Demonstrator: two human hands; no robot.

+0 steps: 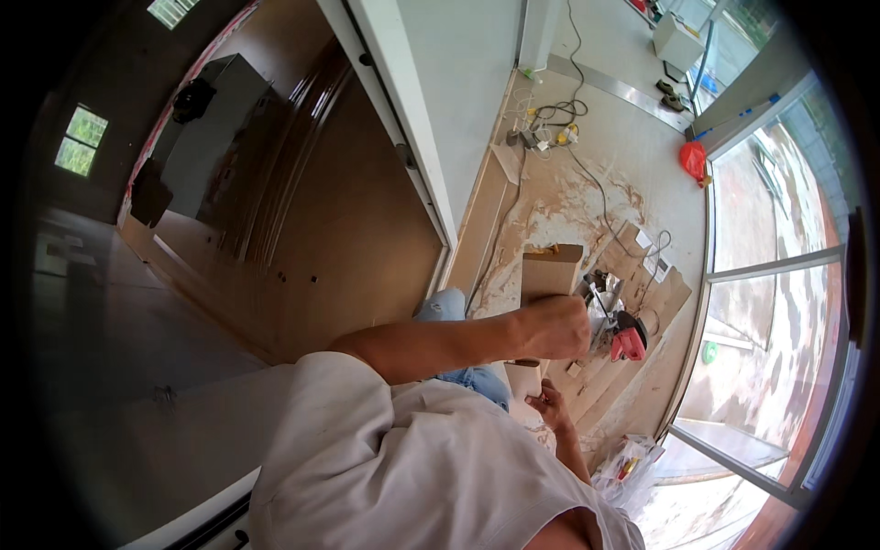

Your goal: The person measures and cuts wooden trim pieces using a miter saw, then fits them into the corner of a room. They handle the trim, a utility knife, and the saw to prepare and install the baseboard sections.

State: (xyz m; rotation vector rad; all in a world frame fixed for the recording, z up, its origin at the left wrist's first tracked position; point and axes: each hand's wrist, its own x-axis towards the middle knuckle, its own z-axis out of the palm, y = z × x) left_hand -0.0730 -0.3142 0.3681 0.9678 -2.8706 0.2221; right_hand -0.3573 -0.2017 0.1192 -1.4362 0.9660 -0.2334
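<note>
My left hand (561,327) is closed in a fist over a brown board (550,270), its arm reaching across from the left. The fist covers the board's middle, and its fingertips are turned out of sight. Nearer to me, a pale board end with a brown edge (523,377) shows beneath my left wrist. I cannot tell whether both parts are one piece. Against that near end, my right hand (548,403) has its fingers curled round the edge. Just right of my left fist is a red and black power tool (629,341), beside grey metal parts (600,307).
Flat cardboard (665,307) lies under the tool. Black cables (559,112) and a yellow plug (568,135) trail over the dusty floor. A plastic bag (628,472) sits near at right, a red bag (694,162) by the windows. A white door frame (403,119) stands left.
</note>
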